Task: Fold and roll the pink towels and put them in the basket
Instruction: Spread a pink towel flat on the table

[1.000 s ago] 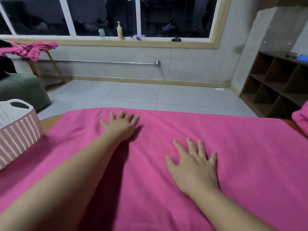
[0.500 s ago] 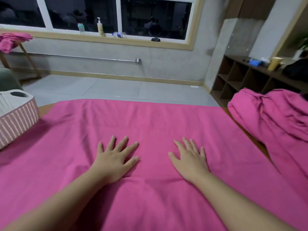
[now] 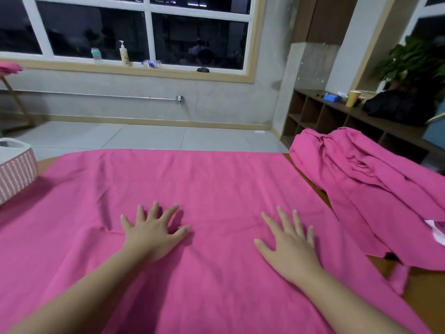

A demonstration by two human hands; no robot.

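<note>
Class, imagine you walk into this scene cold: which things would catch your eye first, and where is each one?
First, the big pink towel spread flat across the table, filling the middle of the view, with the left hand and right hand pressed flat on it, fingers spread. Next, the crumpled heap of pink towels at the right. Last, the pink-and-white basket at the left edge.

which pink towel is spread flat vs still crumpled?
The towel under both hands is spread flat across the table, left hand and right hand pressing it. The heap at the right is bunched and creased.
</note>
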